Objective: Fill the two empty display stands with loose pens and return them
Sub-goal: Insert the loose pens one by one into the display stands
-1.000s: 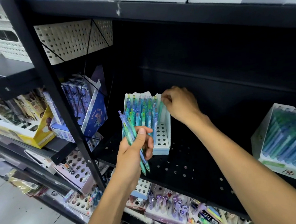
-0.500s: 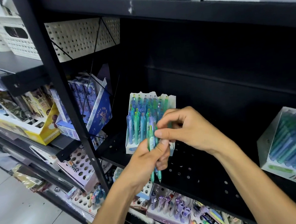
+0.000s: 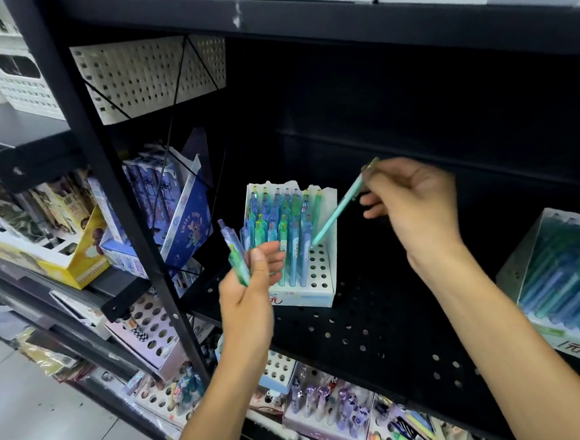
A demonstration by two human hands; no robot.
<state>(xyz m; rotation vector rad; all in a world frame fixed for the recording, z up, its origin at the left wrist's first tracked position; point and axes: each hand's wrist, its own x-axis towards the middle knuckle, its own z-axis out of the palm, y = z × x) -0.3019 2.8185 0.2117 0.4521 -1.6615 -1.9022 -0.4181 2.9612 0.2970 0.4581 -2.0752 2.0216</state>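
A white pen display stand point(image 3: 324, 286) sits on the black shelf with holes point(image 3: 375, 327), near the shelf's left end and a bit back from the front edge. Most of its holes hold blue and green pens point(image 3: 281, 220) standing upright. The holes along its right side are bare.

The right hand point(image 3: 414, 200) pinches the top end of 1 mint green pen point(image 3: 336, 213) with curled fingers. The pen is tilted, and its tip touches the stand at a hole near the right side.

The left hand point(image 3: 249, 291) is in front of the stand, near the shelf's front edge. Its fingers and thumb are curled round a small bunch of loose pens point(image 3: 234, 251), blue and green. I cannot tell how many there are.

At the shelf's right end stands another white stand full of blue and green pens point(image 3: 568, 289).

To the left, past the black post point(image 3: 116, 204), there are blue pen boxes point(image 3: 163, 201) and a yellow box point(image 3: 79, 265). A cream basket with holes point(image 3: 141, 75) sits up higher. Below the shelf are more stands, some with purple pens point(image 3: 329, 406).
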